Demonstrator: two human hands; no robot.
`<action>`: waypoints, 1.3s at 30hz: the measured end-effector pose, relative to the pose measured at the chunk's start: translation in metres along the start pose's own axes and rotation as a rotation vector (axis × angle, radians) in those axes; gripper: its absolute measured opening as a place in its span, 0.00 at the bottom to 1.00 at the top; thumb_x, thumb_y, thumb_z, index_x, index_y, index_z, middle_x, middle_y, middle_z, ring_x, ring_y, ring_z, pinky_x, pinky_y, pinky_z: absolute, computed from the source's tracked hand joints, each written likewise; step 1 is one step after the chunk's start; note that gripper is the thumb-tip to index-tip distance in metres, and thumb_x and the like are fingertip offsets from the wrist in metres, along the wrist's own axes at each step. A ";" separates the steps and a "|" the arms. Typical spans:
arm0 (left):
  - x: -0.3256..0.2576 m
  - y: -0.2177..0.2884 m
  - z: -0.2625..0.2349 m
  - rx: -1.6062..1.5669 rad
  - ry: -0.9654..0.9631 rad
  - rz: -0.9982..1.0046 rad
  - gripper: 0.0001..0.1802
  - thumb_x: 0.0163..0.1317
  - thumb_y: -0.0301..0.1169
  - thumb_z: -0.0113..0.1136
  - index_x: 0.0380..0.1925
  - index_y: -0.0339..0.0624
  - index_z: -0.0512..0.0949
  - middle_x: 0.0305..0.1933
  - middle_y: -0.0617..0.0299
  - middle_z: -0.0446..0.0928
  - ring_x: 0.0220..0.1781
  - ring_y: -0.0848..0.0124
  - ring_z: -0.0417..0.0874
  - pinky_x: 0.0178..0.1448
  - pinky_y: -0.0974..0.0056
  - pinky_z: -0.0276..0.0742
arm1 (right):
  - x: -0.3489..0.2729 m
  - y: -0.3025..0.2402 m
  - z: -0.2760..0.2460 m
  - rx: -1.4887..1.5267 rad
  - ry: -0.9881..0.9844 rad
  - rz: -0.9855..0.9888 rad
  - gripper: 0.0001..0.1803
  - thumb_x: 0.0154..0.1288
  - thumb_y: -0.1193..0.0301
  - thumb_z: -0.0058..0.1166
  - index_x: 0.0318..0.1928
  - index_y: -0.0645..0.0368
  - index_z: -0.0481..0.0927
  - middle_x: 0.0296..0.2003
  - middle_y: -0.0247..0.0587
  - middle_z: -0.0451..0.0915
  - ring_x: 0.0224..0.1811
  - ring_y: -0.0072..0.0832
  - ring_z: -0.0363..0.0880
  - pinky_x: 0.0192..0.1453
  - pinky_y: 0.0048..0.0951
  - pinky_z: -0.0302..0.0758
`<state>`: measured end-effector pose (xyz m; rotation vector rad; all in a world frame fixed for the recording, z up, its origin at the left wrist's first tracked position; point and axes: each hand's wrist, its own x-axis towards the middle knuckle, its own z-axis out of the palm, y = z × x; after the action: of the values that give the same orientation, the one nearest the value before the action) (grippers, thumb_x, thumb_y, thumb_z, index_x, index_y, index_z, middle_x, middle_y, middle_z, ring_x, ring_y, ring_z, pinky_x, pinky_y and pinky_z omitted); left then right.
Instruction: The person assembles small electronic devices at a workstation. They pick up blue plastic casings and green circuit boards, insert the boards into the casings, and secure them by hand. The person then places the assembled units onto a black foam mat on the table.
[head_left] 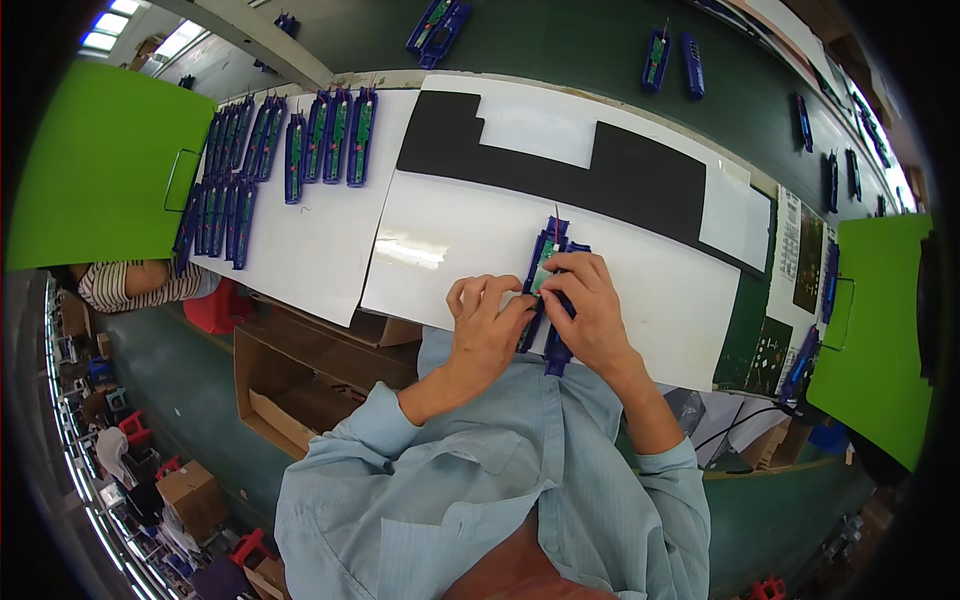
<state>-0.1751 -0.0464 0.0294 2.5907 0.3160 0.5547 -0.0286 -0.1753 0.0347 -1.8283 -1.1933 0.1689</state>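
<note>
In front of my body lies a blue plastic housing (553,226) with a green circuit board in it and a thin wire standing up at its far end. A second blue housing half (557,352) lies close against its right side. My left hand (487,322) is closed, thumb and fingertips gripping the left edge of the board housing. My right hand (585,305) reaches over from the right, its fingers bent down and pinched at the board's middle. Whatever small part sits between the right fingertips is hidden.
Several blue housings with green boards (335,135) stand in rows at the left on the white table sheet (300,235). A black mat (540,165) lies beyond my hands. Green panels (110,165) flank both sides. More housings (655,60) lie on the green conveyor belt at the back.
</note>
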 end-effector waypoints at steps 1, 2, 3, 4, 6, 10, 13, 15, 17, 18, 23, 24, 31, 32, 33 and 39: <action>0.000 -0.001 0.003 -0.021 -0.003 -0.004 0.13 0.61 0.27 0.73 0.46 0.46 0.85 0.55 0.63 0.77 0.61 0.58 0.71 0.67 0.50 0.59 | 0.001 0.001 0.001 -0.033 -0.029 -0.025 0.07 0.63 0.79 0.66 0.42 0.61 0.83 0.51 0.41 0.83 0.56 0.43 0.79 0.60 0.41 0.79; 0.001 -0.002 0.005 -0.043 -0.007 -0.007 0.12 0.61 0.26 0.72 0.45 0.46 0.85 0.54 0.63 0.77 0.60 0.58 0.71 0.67 0.50 0.59 | 0.002 0.003 0.002 -0.066 -0.057 -0.050 0.07 0.63 0.79 0.65 0.41 0.61 0.83 0.50 0.41 0.83 0.56 0.43 0.79 0.60 0.41 0.80; 0.001 -0.002 0.007 -0.066 -0.010 -0.010 0.11 0.62 0.26 0.71 0.44 0.45 0.85 0.53 0.63 0.77 0.60 0.58 0.72 0.66 0.50 0.59 | 0.003 0.004 0.003 -0.100 -0.085 -0.074 0.07 0.63 0.78 0.65 0.41 0.61 0.83 0.50 0.40 0.84 0.56 0.43 0.79 0.59 0.41 0.80; 0.002 -0.002 0.007 -0.065 -0.003 -0.002 0.10 0.62 0.26 0.70 0.43 0.44 0.84 0.52 0.63 0.77 0.59 0.58 0.72 0.66 0.50 0.60 | 0.004 0.005 0.002 -0.114 -0.098 -0.078 0.07 0.63 0.78 0.65 0.41 0.62 0.82 0.49 0.40 0.83 0.56 0.42 0.79 0.59 0.41 0.80; 0.003 -0.002 0.007 -0.065 0.011 0.017 0.08 0.63 0.25 0.69 0.42 0.43 0.83 0.51 0.62 0.77 0.58 0.59 0.73 0.65 0.50 0.60 | 0.007 0.004 0.001 -0.144 -0.123 -0.087 0.06 0.63 0.78 0.64 0.40 0.62 0.82 0.49 0.40 0.83 0.55 0.42 0.79 0.59 0.40 0.80; 0.000 -0.006 0.012 -0.035 0.007 0.078 0.09 0.63 0.25 0.69 0.43 0.42 0.83 0.50 0.62 0.77 0.57 0.60 0.75 0.65 0.50 0.61 | 0.013 0.002 -0.001 -0.129 -0.138 -0.052 0.05 0.63 0.78 0.65 0.39 0.61 0.82 0.48 0.39 0.83 0.53 0.42 0.79 0.59 0.40 0.80; 0.000 -0.008 0.010 -0.058 0.017 0.085 0.12 0.61 0.26 0.71 0.45 0.42 0.83 0.51 0.61 0.78 0.57 0.60 0.76 0.68 0.48 0.62 | 0.017 -0.002 -0.004 -0.081 -0.138 0.007 0.04 0.62 0.78 0.65 0.37 0.61 0.82 0.47 0.39 0.83 0.52 0.42 0.79 0.58 0.39 0.79; -0.001 -0.008 0.007 -0.131 0.038 0.050 0.14 0.61 0.28 0.73 0.46 0.42 0.83 0.52 0.61 0.79 0.59 0.60 0.77 0.71 0.46 0.63 | 0.018 -0.001 -0.005 -0.031 -0.154 0.071 0.04 0.62 0.78 0.65 0.35 0.61 0.82 0.47 0.39 0.83 0.52 0.42 0.78 0.57 0.38 0.79; -0.014 -0.008 0.000 -0.172 0.005 0.073 0.16 0.60 0.31 0.75 0.47 0.42 0.83 0.53 0.61 0.79 0.59 0.60 0.79 0.74 0.44 0.64 | 0.019 -0.002 -0.008 0.015 -0.171 0.095 0.05 0.61 0.77 0.66 0.33 0.62 0.82 0.48 0.40 0.82 0.53 0.42 0.77 0.58 0.39 0.78; -0.023 -0.007 -0.003 -0.193 -0.011 0.084 0.18 0.60 0.32 0.76 0.48 0.42 0.83 0.54 0.62 0.80 0.60 0.60 0.79 0.75 0.43 0.64 | 0.019 -0.002 -0.010 0.038 -0.179 0.108 0.05 0.61 0.77 0.66 0.32 0.62 0.81 0.48 0.41 0.81 0.53 0.43 0.77 0.58 0.39 0.78; -0.046 -0.009 -0.003 -0.182 -0.051 0.119 0.24 0.59 0.40 0.78 0.52 0.42 0.85 0.61 0.59 0.80 0.64 0.60 0.80 0.77 0.42 0.65 | 0.019 -0.004 -0.011 0.027 -0.252 0.122 0.05 0.59 0.77 0.66 0.31 0.63 0.82 0.50 0.44 0.78 0.55 0.44 0.75 0.62 0.41 0.76; -0.048 -0.010 -0.002 -0.176 -0.049 0.122 0.25 0.58 0.40 0.79 0.53 0.42 0.85 0.62 0.58 0.80 0.64 0.59 0.80 0.77 0.42 0.66 | 0.019 -0.004 -0.010 0.029 -0.258 0.120 0.05 0.58 0.77 0.66 0.31 0.63 0.82 0.50 0.44 0.78 0.56 0.44 0.74 0.62 0.41 0.75; -0.048 -0.012 0.002 -0.191 -0.034 0.134 0.24 0.58 0.40 0.78 0.52 0.41 0.86 0.63 0.59 0.79 0.67 0.61 0.79 0.77 0.42 0.67 | 0.023 -0.005 -0.011 -0.030 -0.313 0.136 0.04 0.58 0.77 0.65 0.31 0.63 0.82 0.49 0.45 0.77 0.54 0.45 0.74 0.62 0.42 0.75; -0.047 -0.012 0.002 -0.184 -0.035 0.136 0.24 0.57 0.40 0.78 0.52 0.41 0.86 0.63 0.60 0.79 0.67 0.61 0.79 0.77 0.43 0.67 | 0.024 -0.006 -0.011 -0.030 -0.314 0.134 0.04 0.58 0.77 0.65 0.31 0.63 0.82 0.49 0.45 0.77 0.54 0.45 0.74 0.62 0.42 0.75; -0.046 -0.012 0.001 -0.178 -0.035 0.139 0.24 0.56 0.40 0.78 0.51 0.41 0.86 0.63 0.60 0.79 0.67 0.61 0.79 0.77 0.43 0.67 | 0.024 -0.006 -0.011 -0.031 -0.314 0.132 0.04 0.59 0.77 0.65 0.31 0.64 0.82 0.49 0.45 0.77 0.53 0.45 0.74 0.62 0.42 0.74; -0.046 -0.013 0.002 -0.109 -0.016 0.158 0.24 0.55 0.42 0.77 0.50 0.43 0.87 0.62 0.62 0.80 0.67 0.64 0.81 0.76 0.43 0.67 | 0.018 -0.005 -0.009 -0.046 -0.334 0.103 0.04 0.61 0.77 0.65 0.35 0.62 0.82 0.49 0.43 0.78 0.53 0.43 0.74 0.61 0.42 0.71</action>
<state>-0.2171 -0.0500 0.0065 2.5266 0.0741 0.5891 -0.0179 -0.1667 0.0499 -1.9548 -1.3377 0.5258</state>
